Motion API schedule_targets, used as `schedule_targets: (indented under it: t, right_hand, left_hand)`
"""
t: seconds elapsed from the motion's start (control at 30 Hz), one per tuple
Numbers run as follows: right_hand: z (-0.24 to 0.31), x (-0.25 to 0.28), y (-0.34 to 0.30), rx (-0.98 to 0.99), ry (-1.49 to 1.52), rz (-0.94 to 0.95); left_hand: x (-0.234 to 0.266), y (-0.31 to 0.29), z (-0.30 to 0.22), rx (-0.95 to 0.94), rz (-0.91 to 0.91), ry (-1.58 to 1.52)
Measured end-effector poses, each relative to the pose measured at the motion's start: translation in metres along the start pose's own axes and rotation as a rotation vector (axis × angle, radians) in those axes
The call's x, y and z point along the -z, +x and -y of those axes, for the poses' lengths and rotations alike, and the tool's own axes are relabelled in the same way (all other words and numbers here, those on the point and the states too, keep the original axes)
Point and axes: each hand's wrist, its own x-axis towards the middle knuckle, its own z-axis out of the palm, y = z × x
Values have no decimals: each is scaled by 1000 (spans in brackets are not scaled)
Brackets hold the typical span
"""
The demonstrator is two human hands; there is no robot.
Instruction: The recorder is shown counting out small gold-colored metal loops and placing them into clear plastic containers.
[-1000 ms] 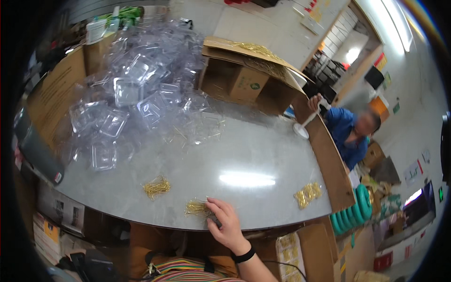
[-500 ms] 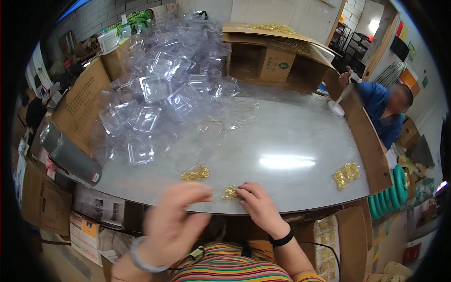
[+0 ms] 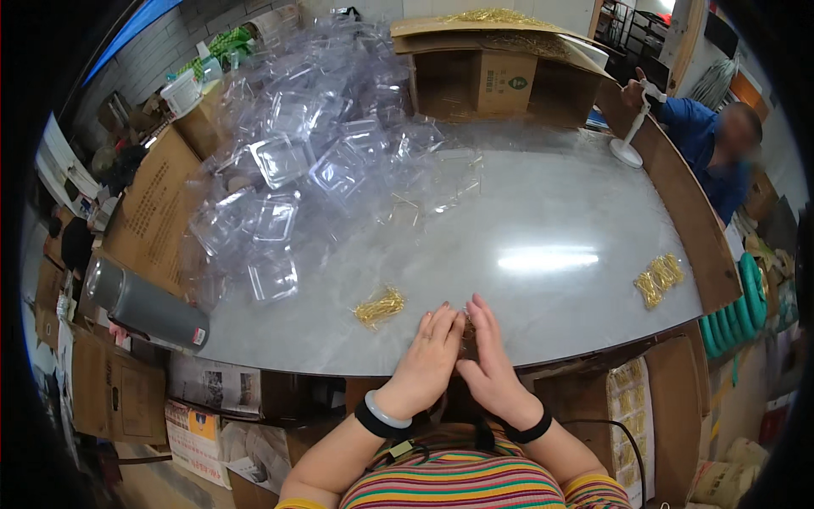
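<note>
Side by side at the table's front edge, my left hand point(image 3: 431, 352) and my right hand point(image 3: 493, 355) press in from both sides on a small bundle of thin gold wire pieces point(image 3: 468, 326). Only a sliver of that bundle shows between my fingers. My fingers are held together and slope down to the tabletop. Just beyond my left hand lies a loose heap of similar gold wire pieces point(image 3: 379, 307). Farther right, near the table's edge, more gold pieces lie in a row of small bundles point(image 3: 659, 280).
Clear plastic boxes point(image 3: 280, 159) pile up on the grey table point(image 3: 543, 212) at the left. A grey flask point(image 3: 148, 305) leans at the front left. Cardboard boxes point(image 3: 449, 82) stand at the back, and a cardboard wall point(image 3: 691, 220) borders the right, with a co-worker point(image 3: 708, 144) beyond.
My left hand has swung right and down onto the gold bundle beside my right hand. The view has shifted slightly. The co-worker's hand is at the white stand.
</note>
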Motion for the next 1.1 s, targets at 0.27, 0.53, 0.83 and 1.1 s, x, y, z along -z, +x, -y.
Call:
schedule_targets:
  t: [0.27,0.53,0.83,1.1]
  right_hand:
    - [-2,15,11,251,-547,97]
    - [-2,2,4,264,-754,32]
    - [-7,4,2,255,-701,14]
    - [-4,-2,1,254,-648,-95]
  left_hand:
    - [-3,-10,4,45,-99,-70]
    - [-5,-5,-16,201,-163,-190]
    - [47,-31,-17,251,-324,-311]
    - [83,-49,42,963,-387,-568]
